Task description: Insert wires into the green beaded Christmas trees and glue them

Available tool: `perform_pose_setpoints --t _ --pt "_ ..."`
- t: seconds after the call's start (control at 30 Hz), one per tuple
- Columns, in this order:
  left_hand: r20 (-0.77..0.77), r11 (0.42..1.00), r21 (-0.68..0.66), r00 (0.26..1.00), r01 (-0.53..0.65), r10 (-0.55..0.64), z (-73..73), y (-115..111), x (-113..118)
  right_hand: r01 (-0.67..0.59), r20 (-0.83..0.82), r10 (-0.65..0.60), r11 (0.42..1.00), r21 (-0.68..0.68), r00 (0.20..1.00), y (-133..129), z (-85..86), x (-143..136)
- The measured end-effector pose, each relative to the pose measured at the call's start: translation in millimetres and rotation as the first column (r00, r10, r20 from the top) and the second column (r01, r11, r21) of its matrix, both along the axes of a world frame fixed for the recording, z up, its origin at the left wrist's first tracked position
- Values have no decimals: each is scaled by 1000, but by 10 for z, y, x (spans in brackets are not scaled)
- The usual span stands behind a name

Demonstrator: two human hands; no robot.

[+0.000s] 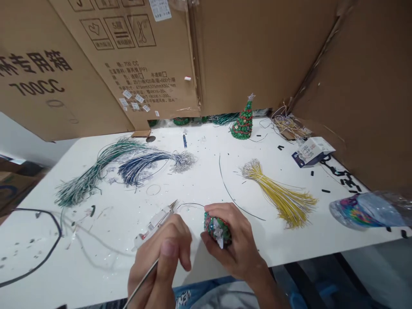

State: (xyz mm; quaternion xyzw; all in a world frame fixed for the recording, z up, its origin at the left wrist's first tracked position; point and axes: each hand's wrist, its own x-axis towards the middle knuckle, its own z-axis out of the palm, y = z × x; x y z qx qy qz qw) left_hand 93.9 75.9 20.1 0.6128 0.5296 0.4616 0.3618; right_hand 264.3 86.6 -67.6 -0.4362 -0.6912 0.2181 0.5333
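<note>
My right hand (236, 240) is wrapped round a small green beaded Christmas tree (210, 223). Its pale star topper points toward me, and part of the tree is hidden by my fingers. Left of it, my left hand (164, 253) is closed on a thin metal tool (143, 281), whose far end the hand covers. Just beyond that hand lies a white glue gun (157, 221), its metal tip pointing away. A thin wire (191, 203) runs from near that tip to the tree.
Green wires (96, 167), blue wires (144, 165) and yellow wires (280, 193) lie bundled on the white table (199, 184). Another tree (243, 122) stands at the back. Cardboard boxes (251, 56) wall the rear. A small box (312, 151) and a plastic-wrapped item (360, 210) are at right.
</note>
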Motion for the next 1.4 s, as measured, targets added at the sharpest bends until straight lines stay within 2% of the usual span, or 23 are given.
perform_pose_setpoints --t 0.2,0.37,0.5,0.6,0.83,0.93,1.03,1.13,1.2,1.27,1.4 --pt "-158 996 90 987 -13 27 104 7 145 47 240 -84 986 158 967 68 162 141" --pt "-282 984 176 957 -15 65 85 -2 236 24 419 -126 970 240 899 78 307 240" --pt "-284 983 179 954 -44 94 49 -28 212 -41 448 -100 955 293 888 46 351 259" --pt "-314 984 178 947 -16 72 44 -53 164 -82 451 -70 947 310 890 32 354 255" --pt "-319 984 169 948 64 -7 7 -23 7 -92 475 -58 954 286 878 46 378 246" --pt "-270 985 139 961 103 -62 3 -28 27 -105 389 5 966 237 921 54 367 246" --pt "-110 996 87 994 27 -18 36 -76 146 -103 179 78 985 139 981 37 336 244" --pt "27 997 42 997 -70 69 70 -117 240 -145 -72 139 986 -86 988 -13 301 238" --pt "60 997 18 996 -75 73 72 -109 228 -242 -218 195 946 -215 956 -52 286 228" --pt "78 1000 -2 997 -15 15 66 -61 165 -336 -308 249 901 -276 918 -84 278 212" --pt "119 982 -7 976 186 -184 92 107 52 -438 -395 307 847 -302 866 -122 273 167"
